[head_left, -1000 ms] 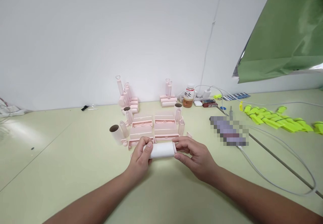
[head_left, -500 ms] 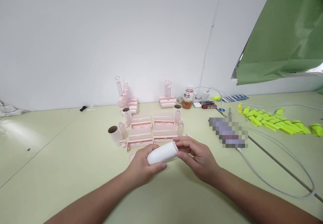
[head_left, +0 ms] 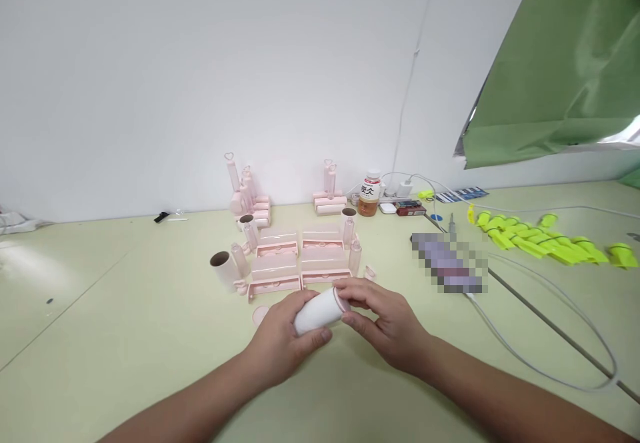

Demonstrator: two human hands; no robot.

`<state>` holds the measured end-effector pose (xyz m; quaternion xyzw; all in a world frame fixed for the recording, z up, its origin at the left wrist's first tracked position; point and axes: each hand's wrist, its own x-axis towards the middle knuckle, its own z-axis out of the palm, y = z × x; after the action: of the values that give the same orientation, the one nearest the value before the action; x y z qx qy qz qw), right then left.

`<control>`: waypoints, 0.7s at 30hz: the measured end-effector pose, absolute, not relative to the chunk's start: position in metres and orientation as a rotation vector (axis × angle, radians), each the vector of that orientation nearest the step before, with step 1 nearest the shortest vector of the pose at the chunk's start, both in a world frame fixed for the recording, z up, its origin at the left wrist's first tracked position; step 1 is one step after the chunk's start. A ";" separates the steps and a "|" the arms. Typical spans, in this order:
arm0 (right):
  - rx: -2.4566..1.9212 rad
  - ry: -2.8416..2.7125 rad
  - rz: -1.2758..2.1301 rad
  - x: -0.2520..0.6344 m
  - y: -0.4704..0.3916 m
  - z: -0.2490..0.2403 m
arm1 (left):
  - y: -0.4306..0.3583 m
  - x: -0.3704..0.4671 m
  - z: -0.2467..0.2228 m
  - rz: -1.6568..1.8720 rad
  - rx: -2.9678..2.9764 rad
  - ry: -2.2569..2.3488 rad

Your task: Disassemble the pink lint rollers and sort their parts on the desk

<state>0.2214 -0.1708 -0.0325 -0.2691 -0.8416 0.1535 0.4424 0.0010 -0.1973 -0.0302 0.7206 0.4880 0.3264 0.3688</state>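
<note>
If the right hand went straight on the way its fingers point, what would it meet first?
Likely the pink-rimmed end of the white roll, beside the right hand; exact contact is unclear.

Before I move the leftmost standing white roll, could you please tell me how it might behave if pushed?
The leftmost standing white roll is taller than wide, so a high push may tip it. Its round side suggests it would roll once down. The open brown core hints it is light for its size.

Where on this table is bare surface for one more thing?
Bare table lies left of the leftmost white tube and between the forearms. Crowded: around the pink cases and among the white cable and yellow-green pieces.
</note>
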 end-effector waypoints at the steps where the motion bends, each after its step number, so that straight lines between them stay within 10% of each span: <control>1: -0.668 -2.080 0.361 0.221 -0.171 -0.033 | -0.197 0.001 -0.030 0.829 1.846 1.251; 21: -0.439 -2.089 0.415 0.217 -0.179 -0.025 | -0.206 -0.008 -0.034 0.514 2.184 1.201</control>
<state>0.2169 -0.1787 -0.0252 -0.1787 -0.8504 0.1692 0.4650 -0.0083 -0.2058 -0.0340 0.8204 0.4509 0.1931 0.2939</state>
